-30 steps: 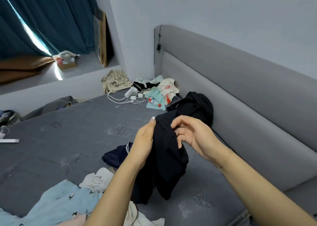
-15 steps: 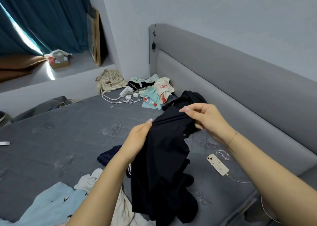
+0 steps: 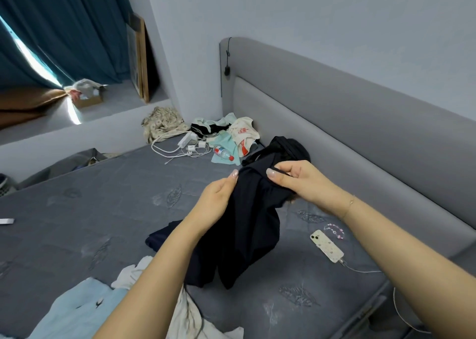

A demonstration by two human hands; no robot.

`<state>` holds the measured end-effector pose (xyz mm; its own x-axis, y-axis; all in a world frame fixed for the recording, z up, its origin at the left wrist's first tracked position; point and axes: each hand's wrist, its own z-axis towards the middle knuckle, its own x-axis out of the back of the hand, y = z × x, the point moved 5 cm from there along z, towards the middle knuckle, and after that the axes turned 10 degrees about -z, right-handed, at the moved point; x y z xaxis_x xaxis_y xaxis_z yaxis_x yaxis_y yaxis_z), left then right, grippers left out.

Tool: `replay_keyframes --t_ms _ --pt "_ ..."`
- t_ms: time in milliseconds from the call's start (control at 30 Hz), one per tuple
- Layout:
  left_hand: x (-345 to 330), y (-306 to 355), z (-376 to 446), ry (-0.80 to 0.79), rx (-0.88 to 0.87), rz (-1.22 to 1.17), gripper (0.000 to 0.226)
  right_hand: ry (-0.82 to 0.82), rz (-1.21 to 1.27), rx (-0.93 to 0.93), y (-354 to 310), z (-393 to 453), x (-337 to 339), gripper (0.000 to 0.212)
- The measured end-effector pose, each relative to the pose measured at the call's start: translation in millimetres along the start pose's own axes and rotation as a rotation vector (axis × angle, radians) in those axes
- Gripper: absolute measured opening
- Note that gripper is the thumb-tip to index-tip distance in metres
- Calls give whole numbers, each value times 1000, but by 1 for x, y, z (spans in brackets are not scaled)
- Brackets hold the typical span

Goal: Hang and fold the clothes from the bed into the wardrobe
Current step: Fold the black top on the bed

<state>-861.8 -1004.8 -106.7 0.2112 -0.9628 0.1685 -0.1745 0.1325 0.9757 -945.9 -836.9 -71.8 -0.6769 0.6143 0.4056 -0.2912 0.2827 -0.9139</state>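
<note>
Left hand (image 3: 219,199) and right hand (image 3: 301,181) both pinch the top edge of a dark navy fabric garment (image 3: 242,235), held up over the grey quilted mattress (image 3: 103,210), hem hanging free.

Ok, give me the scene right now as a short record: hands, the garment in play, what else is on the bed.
left hand: grips black garment's top edge
right hand: pinches same edge
black garment: held up, hem hanging down to bed
bed: grey mattress, strewn with clothes
phone: face down, cable attached, right of garment
water bottle: lying near headboard
light blue garment: near edge, unfolded
</note>
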Motion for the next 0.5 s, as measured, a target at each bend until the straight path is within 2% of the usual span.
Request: replay_keyframes --t_ms 100,233,300,400,500 --pt "-11 -3 -9 -131 50 -70 62 47 21 15 1 0 -11 35" --pt "-23 -9 -11 -131 -9 -110 33 57 226 21 -3 0 -23 13" --pt "-17 -14 -10 -104 7 -155 25 170 269 20 -2 0 -10 6" --pt "2 -26 -7 -33 42 -119 23 365 117 68 -2 -4 23 12" --pt "10 -33 -6 -16 65 -136 22 446 33 108 -1 -5 40 20"
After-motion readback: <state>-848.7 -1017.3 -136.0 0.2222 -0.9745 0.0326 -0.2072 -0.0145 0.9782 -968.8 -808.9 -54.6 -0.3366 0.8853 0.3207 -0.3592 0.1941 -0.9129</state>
